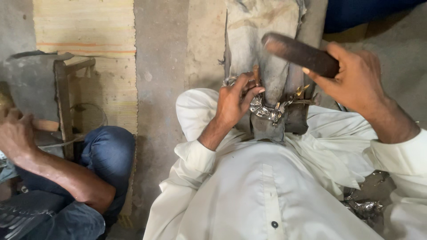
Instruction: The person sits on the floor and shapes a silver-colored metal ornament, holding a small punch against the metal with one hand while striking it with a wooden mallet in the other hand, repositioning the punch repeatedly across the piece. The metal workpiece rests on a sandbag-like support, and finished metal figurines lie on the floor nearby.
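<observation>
Near the middle of the frame, the person's left hand [233, 104] pinches a small silvery metal piece [262, 109], fingers curled closed around it and a short brownish rod [256, 75] that stands upright between the fingertips. That shiny piece lies against a dark, worn block [271, 126] set between the person's knees, just below a grey, dusty cloth-covered form [260, 35] that runs up to the top edge of the frame. Small brass-coloured bits [302, 91] show just to the right of the silvery piece, touching the block.

Toward the upper right, the right hand [356, 78] is raised above the work, closed firmly around a dark, rounded wooden mallet [300, 53] that slants up and to the left; its end is blurred. It is clear of the metal piece, well above it.

Across the lower half of the frame spreads the person's white shirt [267, 191], with a dark button on the placket and white sleeves reaching both wrists. Crumpled silvery scrap [364, 206] lies at the lower right beside the shirt.

At the left edge, another person in blue jeans [109, 151] sits on the concrete floor [158, 89]; that person's hand [15, 135] grips a pale wooden handle [44, 125] beside a wooden frame [64, 106]. A striped woven mat [89, 35] lies at the upper left.
</observation>
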